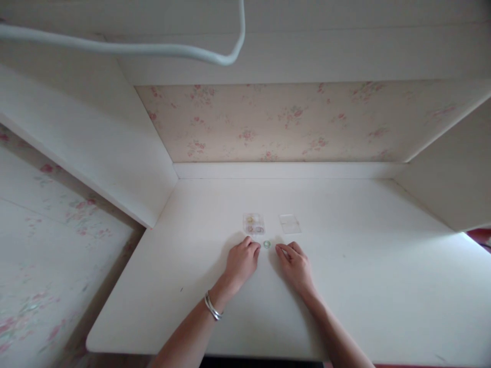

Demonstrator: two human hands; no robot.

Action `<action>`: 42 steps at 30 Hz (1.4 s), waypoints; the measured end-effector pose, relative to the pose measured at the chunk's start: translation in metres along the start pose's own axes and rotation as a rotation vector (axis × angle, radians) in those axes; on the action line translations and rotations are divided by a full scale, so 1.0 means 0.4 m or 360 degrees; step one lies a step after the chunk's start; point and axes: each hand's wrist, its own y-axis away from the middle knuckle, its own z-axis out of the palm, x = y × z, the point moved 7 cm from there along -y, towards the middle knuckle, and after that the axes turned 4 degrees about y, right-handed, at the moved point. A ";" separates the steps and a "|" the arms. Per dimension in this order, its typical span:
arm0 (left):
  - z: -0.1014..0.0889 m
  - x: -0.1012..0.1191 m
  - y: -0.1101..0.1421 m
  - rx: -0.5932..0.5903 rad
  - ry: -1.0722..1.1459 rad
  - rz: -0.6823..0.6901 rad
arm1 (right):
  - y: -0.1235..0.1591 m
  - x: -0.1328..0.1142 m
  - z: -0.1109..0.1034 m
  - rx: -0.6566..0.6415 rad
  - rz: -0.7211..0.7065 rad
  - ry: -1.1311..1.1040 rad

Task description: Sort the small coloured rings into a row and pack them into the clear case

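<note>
A small pale green ring-shaped item (267,244) lies on the white desk (356,286) between my two hands. My left hand (242,259) rests just left of it, fingers curled together and closed. A silvery bangle (213,306) circles that wrist. To the right of the ring-shaped item, my right hand (294,266) is closed too, thumb and forefinger drawn together. Anything tiny in either pinch cannot be made out. Just beyond my left hand sits a clear compartment box (253,224) holding small yellowish and reddish-brown pieces. A clear flat lid (290,224) lies to its right.
White side panels (134,168) and a floral-papered back wall (268,122) enclose the desk. A thick white cable or tube (153,49) hangs across the upper left. The desk's rounded left corner (92,342) is at the lower left.
</note>
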 end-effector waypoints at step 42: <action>-0.020 -0.052 0.038 0.0217 0.0476 -0.0017 | -0.004 -0.131 0.061 -0.0410 -0.0511 0.0534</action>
